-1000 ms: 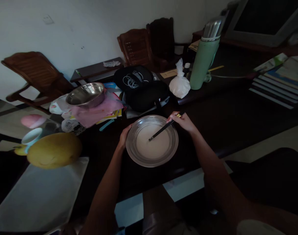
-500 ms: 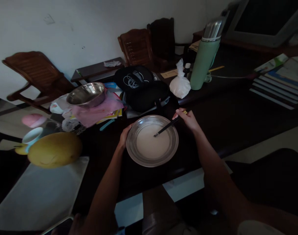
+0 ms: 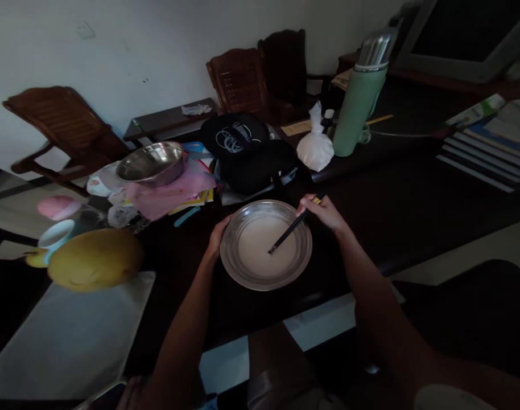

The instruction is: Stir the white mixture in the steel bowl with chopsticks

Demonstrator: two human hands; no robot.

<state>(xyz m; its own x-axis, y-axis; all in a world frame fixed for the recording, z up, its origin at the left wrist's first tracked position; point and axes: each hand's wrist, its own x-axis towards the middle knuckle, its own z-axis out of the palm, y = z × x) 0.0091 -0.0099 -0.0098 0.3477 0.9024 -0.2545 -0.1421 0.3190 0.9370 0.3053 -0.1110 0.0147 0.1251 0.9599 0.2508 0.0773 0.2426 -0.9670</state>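
A wide metal bowl (image 3: 226, 267) stands on the dark table, with a milky white liquid (image 3: 260, 256) inside. My left hand (image 3: 219, 236) grips the bowl's left rim, thumb near the edge and the other fingers mostly hidden behind the side. Over the right rim, my right hand (image 3: 322, 212) is closed around black chopsticks (image 3: 289, 232) with gold bands near the top. Their tips dip into the liquid near the middle of the bowl, slanting down to the left.
A tied bag of white powder (image 3: 314, 151) and a green thermos (image 3: 357, 108) stand behind the bowl. Further left are an open black case (image 3: 254, 165), another metal bowl (image 3: 151, 165) and a yellow plush toy (image 3: 95, 261). Books (image 3: 486, 154) are stacked right. Another hand (image 3: 134, 393) shows at bottom left.
My right hand has shifted slightly down and left, and the chopstick tips have moved toward me in the liquid. My left hand and the bowl stay in place.
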